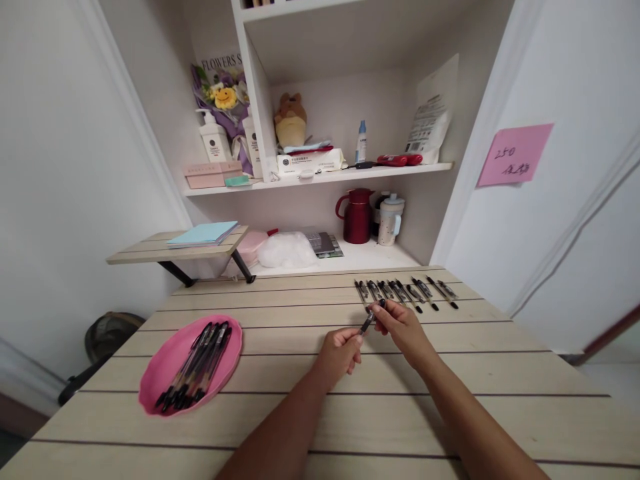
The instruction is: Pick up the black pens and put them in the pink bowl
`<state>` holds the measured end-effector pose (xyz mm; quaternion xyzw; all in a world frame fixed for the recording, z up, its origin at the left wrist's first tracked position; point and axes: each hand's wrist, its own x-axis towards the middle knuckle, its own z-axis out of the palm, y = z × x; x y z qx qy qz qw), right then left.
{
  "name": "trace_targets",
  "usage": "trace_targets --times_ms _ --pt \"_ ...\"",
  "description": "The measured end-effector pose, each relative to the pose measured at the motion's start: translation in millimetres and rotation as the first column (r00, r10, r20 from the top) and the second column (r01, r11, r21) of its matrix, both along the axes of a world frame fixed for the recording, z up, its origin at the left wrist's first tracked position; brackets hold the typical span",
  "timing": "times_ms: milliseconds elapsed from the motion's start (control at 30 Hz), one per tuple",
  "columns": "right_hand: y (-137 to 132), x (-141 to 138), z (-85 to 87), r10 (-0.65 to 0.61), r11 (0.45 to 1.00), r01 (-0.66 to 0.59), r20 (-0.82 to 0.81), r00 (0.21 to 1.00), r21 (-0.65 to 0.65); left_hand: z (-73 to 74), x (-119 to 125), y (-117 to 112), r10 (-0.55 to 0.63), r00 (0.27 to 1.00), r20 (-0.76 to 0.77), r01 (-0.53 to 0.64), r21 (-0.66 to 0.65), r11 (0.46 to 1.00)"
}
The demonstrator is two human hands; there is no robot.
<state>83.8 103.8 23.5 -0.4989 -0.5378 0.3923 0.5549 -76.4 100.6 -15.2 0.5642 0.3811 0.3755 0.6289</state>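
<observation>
A black pen [368, 323] slants between my two hands above the table. My left hand [339, 351] pinches its lower end between thumb and fingers. The upper end, black at the tip, is pinched by my right hand [399, 325]. Just beyond, a row of disassembled-looking pens and pen parts [421, 289] lies on the tabletop. To the left, a bundle of black pens with clear barrels [200, 367] rests in a scalloped pink tray [153, 373].
The slatted wooden table [450, 413] runs up to a white shelf unit. A small raised stand [145, 250] carries blue paper [205, 233] at the back left. A red jug [358, 220] and a pale cup [390, 223] stand at the back, beside a white plastic bag [287, 251].
</observation>
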Motion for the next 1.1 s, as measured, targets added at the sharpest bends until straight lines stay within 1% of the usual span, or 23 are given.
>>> trace_targets --times_ms 133,300,467,600,667,733,800,867,933,1000,1033,1067,1100 --pt "-1.3 -4.9 -2.2 0.043 0.998 -0.043 0.008 0.999 -0.035 1.5 0.5 0.2 0.005 1.0 0.001 -0.005 -0.022 1.0" --pt "1.2 -14.1 -9.4 0.113 0.99 -0.118 -0.061 0.992 -0.082 3.6 0.5 0.4 0.03 0.999 0.017 -0.029 -0.025 0.999" --pt "3.2 -20.7 -15.7 0.105 0.987 -0.119 -0.13 0.986 -0.109 -1.5 2.9 1.7 0.12 0.992 0.035 -0.118 -0.046 0.992" --pt "2.8 -25.6 -16.9 0.074 0.988 -0.093 -0.146 0.986 -0.124 -4.7 5.3 2.0 0.183 0.982 0.042 -0.182 -0.02 0.983" --pt "2.8 -27.3 -17.3 0.061 0.989 -0.079 -0.14 0.988 -0.128 -4.0 5.9 1.4 0.21 0.977 0.037 -0.21 -0.011 0.978" --pt "2.8 -27.6 -18.3 0.063 0.988 -0.08 -0.132 0.989 -0.131 -2.4 6.0 0.5 0.215 0.975 0.047 -0.215 -0.02 0.976" --pt "2.4 -26.5 -20.2 0.086 0.987 -0.104 -0.143 0.986 -0.122 -0.8 5.6 0.1 0.22 0.973 0.075 -0.218 -0.034 0.975" --pt "1.3 -24.7 -22.9 0.1 0.988 -0.119 -0.177 0.979 -0.1 0.9 4.7 0.8 0.251 0.963 0.101 -0.249 -0.037 0.968" --pt "-0.1 -23.2 -26.5 0.092 0.99 -0.108 -0.172 0.981 -0.086 4.4 2.7 2.6 0.309 0.945 0.11 -0.307 -0.032 0.951" --pt "-1.2 -22.2 -30.7 0.094 0.991 -0.101 -0.082 0.992 -0.087 12.8 -2.2 5.2 0.382 0.918 0.105 -0.387 0.021 0.922" --pt "-1.6 -22.0 -32.9 0.105 0.99 -0.106 -0.017 0.994 -0.089 19.8 -6.8 6.7 0.43 0.898 0.093 -0.437 0.083 0.896" --pt "-1.9 -21.8 -35.1 0.12 0.989 -0.115 0.047 0.992 -0.087 28.8 -13.5 8.0 0.481 0.874 0.073 -0.486 0.169 0.857" --pt "-2.0 -21.5 -37.3 0.13 0.989 -0.122 0.102 0.986 -0.082 39.7 -22.8 8.9 0.54 0.841 0.043 -0.53 0.272 0.804"
